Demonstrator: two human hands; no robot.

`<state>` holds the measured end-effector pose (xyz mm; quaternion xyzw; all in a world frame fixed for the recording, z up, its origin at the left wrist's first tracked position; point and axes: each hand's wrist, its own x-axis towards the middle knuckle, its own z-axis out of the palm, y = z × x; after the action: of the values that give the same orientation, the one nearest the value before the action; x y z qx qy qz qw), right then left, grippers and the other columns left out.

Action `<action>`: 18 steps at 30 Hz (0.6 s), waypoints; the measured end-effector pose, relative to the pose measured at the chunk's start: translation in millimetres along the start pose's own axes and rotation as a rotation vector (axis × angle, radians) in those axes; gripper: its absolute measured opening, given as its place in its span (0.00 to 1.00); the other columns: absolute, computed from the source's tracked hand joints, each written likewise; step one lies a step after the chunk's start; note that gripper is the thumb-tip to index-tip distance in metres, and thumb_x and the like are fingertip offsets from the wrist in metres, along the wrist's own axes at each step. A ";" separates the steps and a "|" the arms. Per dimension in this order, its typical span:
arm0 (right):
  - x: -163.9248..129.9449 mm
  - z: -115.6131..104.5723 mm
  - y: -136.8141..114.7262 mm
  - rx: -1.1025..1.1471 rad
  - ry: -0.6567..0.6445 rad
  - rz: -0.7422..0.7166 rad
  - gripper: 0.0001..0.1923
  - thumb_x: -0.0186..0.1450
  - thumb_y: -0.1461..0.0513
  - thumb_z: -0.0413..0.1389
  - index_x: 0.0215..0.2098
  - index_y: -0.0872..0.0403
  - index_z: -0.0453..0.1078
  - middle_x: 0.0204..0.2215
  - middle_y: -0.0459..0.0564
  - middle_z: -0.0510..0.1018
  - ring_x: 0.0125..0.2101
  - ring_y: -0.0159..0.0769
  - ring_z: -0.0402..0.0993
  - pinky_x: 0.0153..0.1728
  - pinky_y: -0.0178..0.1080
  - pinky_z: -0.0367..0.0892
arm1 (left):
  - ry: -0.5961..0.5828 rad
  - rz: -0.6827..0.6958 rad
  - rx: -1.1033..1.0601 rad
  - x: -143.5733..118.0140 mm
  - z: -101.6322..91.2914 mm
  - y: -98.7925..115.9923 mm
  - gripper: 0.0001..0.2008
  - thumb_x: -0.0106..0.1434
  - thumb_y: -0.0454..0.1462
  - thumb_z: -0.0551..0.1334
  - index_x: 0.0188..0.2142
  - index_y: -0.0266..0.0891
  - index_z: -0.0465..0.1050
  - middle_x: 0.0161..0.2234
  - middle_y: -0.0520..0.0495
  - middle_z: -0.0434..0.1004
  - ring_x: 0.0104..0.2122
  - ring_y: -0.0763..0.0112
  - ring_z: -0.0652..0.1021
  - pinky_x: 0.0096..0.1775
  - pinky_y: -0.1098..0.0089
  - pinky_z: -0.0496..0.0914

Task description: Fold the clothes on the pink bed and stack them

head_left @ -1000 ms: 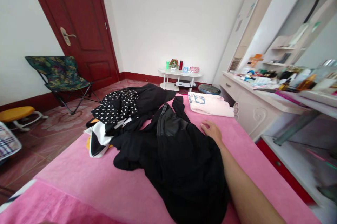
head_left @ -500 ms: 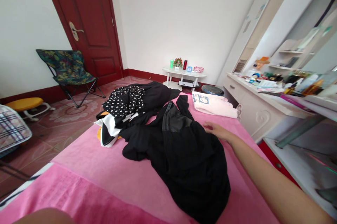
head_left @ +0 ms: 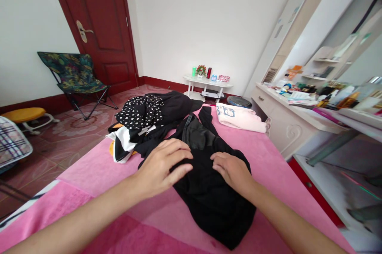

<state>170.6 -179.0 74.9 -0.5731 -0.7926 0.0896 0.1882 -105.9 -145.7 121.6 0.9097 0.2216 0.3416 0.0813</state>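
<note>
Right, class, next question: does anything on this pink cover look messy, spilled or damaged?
No spill or damage shows. On the pink cover, the far-left clothes pile looks untidy, bunched together, unlike the folded pale pink cloth at far right. The black garment is rumpled too.

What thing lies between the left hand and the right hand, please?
The head view shows the black garment between the left hand and the right hand, lying on the pink cover.
</note>
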 end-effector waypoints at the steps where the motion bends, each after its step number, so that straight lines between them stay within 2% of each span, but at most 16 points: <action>1: 1.0 -8.7 12.4 0.095 0.073 0.085 0.10 0.64 0.59 0.48 0.31 0.50 0.71 0.34 0.48 0.79 0.35 0.40 0.74 0.39 0.42 0.67 | -0.006 -0.053 0.042 -1.1 2.3 -13.5 0.12 0.67 0.42 0.54 0.45 0.43 0.72 0.46 0.44 0.72 0.46 0.62 0.72 0.49 0.60 0.67; 3: -0.1 -31.0 40.4 0.231 0.248 0.280 0.13 0.64 0.57 0.46 0.30 0.51 0.70 0.24 0.49 0.77 0.28 0.40 0.73 0.33 0.40 0.68 | -0.002 -0.177 0.135 -6.8 6.8 -43.2 0.14 0.68 0.44 0.52 0.46 0.43 0.72 0.48 0.45 0.71 0.48 0.62 0.71 0.52 0.60 0.65; 5: -5.2 -50.9 63.1 0.228 0.414 0.439 0.14 0.63 0.55 0.46 0.28 0.52 0.69 0.22 0.50 0.76 0.27 0.40 0.73 0.31 0.40 0.67 | -0.001 -0.293 0.198 -16.3 11.3 -70.0 0.17 0.68 0.46 0.51 0.48 0.42 0.71 0.49 0.45 0.71 0.48 0.61 0.71 0.53 0.60 0.64; 7: -11.9 -57.9 70.5 0.184 0.459 0.473 0.13 0.61 0.55 0.48 0.27 0.53 0.69 0.24 0.50 0.76 0.27 0.40 0.73 0.31 0.40 0.66 | -0.045 -0.392 0.221 -26.2 18.0 -87.6 0.20 0.67 0.48 0.50 0.50 0.42 0.69 0.47 0.45 0.72 0.47 0.61 0.72 0.51 0.61 0.65; 8: -14.9 -54.8 67.0 0.184 0.424 0.448 0.12 0.60 0.55 0.51 0.28 0.53 0.69 0.25 0.50 0.76 0.27 0.39 0.72 0.31 0.39 0.66 | -0.083 -0.424 0.232 -30.2 22.5 -92.0 0.21 0.67 0.49 0.50 0.51 0.42 0.68 0.47 0.44 0.72 0.47 0.60 0.72 0.50 0.61 0.66; 10: -18.8 -36.9 47.1 0.210 0.256 0.309 0.11 0.58 0.56 0.55 0.36 0.53 0.70 0.33 0.50 0.77 0.26 0.35 0.71 0.30 0.38 0.66 | -0.159 -0.440 0.281 -34.7 33.4 -92.9 0.21 0.67 0.50 0.51 0.52 0.42 0.68 0.45 0.44 0.73 0.46 0.59 0.72 0.48 0.60 0.66; 12: -19.5 -10.3 17.4 0.167 0.052 0.144 0.22 0.54 0.57 0.60 0.47 0.49 0.67 0.45 0.49 0.73 0.26 0.31 0.71 0.29 0.36 0.67 | -0.207 -0.407 0.371 -35.2 43.8 -87.3 0.20 0.66 0.49 0.52 0.50 0.42 0.69 0.44 0.42 0.73 0.46 0.57 0.72 0.47 0.58 0.65; 13: -18.4 2.9 2.3 0.104 -0.027 0.083 0.26 0.53 0.57 0.61 0.50 0.47 0.65 0.49 0.49 0.70 0.27 0.31 0.71 0.30 0.37 0.67 | -0.222 -0.390 0.414 -34.6 47.9 -83.9 0.19 0.66 0.48 0.53 0.50 0.42 0.70 0.44 0.42 0.73 0.46 0.56 0.71 0.46 0.58 0.65; 15: -13.1 22.9 -21.7 -0.029 -0.119 0.007 0.22 0.54 0.58 0.61 0.47 0.46 0.68 0.49 0.48 0.68 0.29 0.33 0.73 0.32 0.37 0.68 | -0.240 -0.375 0.463 -33.7 52.5 -78.9 0.18 0.66 0.47 0.53 0.49 0.43 0.70 0.44 0.41 0.72 0.46 0.55 0.70 0.45 0.57 0.65; 17: -3.7 28.3 -31.6 -0.043 -0.120 -0.032 0.09 0.56 0.61 0.58 0.37 0.48 0.71 0.41 0.46 0.72 0.31 0.36 0.74 0.34 0.38 0.67 | -0.248 -0.376 0.469 -34.5 53.0 -78.3 0.17 0.66 0.47 0.53 0.50 0.44 0.70 0.45 0.42 0.72 0.46 0.56 0.70 0.45 0.58 0.64; 18: 1.9 24.4 -29.8 0.037 -0.087 -0.019 0.04 0.57 0.63 0.57 0.32 0.49 0.71 0.35 0.46 0.74 0.30 0.36 0.74 0.33 0.38 0.67 | -0.252 -0.380 0.463 -35.6 52.2 -79.5 0.18 0.66 0.47 0.53 0.50 0.44 0.69 0.45 0.43 0.71 0.46 0.56 0.69 0.45 0.58 0.64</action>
<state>134.2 -185.3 63.7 -0.5574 -0.8037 0.1271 0.1651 -123.0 -91.2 37.6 0.8815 0.4474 0.1456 -0.0388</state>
